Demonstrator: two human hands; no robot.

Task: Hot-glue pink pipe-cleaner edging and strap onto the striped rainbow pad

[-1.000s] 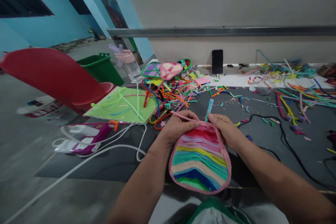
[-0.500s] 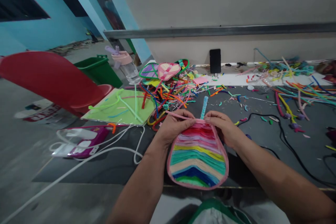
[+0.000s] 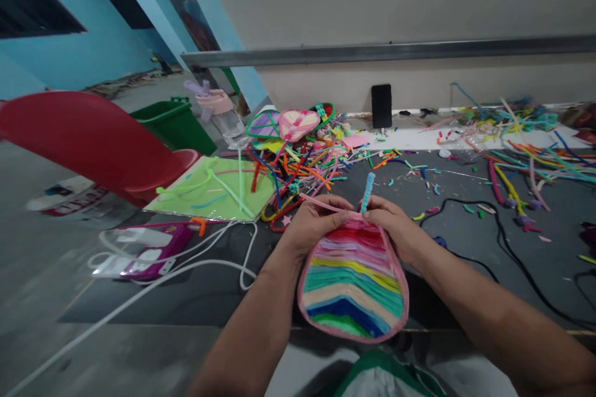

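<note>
At the lower centre of the frame, my left hand [image 3: 313,223] and right hand [image 3: 395,228] pinch the panel [image 3: 354,288] by its top edge, near the blue stem [image 3: 367,191], presumably to steady the pink strip [image 3: 315,200].

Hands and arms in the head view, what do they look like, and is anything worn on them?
The left hand and right hand are ungloved, with no watch or bracelet visible. The left forearm and right forearm show no sleeves. Green-and-white cloth below may be clothing.
</note>
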